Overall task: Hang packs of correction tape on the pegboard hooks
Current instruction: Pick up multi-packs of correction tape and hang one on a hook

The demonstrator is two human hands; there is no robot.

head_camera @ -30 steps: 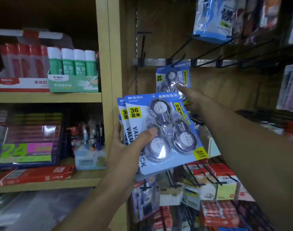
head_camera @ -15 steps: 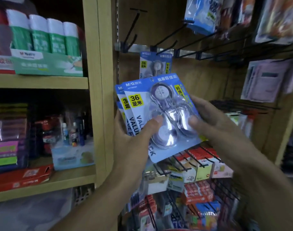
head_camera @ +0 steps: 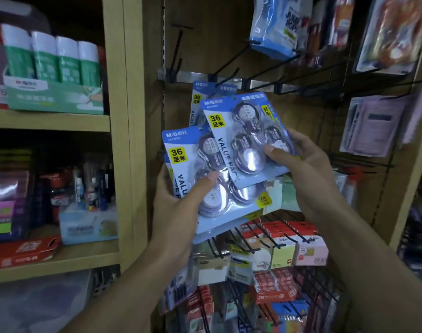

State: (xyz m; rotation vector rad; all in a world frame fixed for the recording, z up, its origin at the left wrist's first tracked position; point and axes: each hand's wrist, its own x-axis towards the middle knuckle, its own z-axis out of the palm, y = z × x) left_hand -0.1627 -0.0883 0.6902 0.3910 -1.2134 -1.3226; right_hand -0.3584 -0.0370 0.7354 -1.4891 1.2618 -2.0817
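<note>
My left hand [head_camera: 178,212] grips a small stack of blue correction tape packs [head_camera: 181,155], thumb across the front one. My right hand [head_camera: 306,171] pinches one separate blue pack [head_camera: 219,121], lifted up and to the right of the stack, tilted. Each pack shows three purple tape dispensers and a yellow "36" label. Behind the lifted pack, another blue pack [head_camera: 196,102] hangs from a black hook [head_camera: 226,78] on the metal rail. An empty black hook [head_camera: 178,44] sticks out to the left of it.
Several more black hooks [head_camera: 289,66] jut from the rail to the right, some bare. Bagged goods [head_camera: 277,22] hang above. Sticky notes and erasers [head_camera: 282,248] fill the hooks below. The wooden shelf post [head_camera: 126,140] stands left, with green glue sticks [head_camera: 51,58] beyond it.
My right hand came back from the hanging pack, took the front pack off the stack in my left hand, and has lifted it up and right.
</note>
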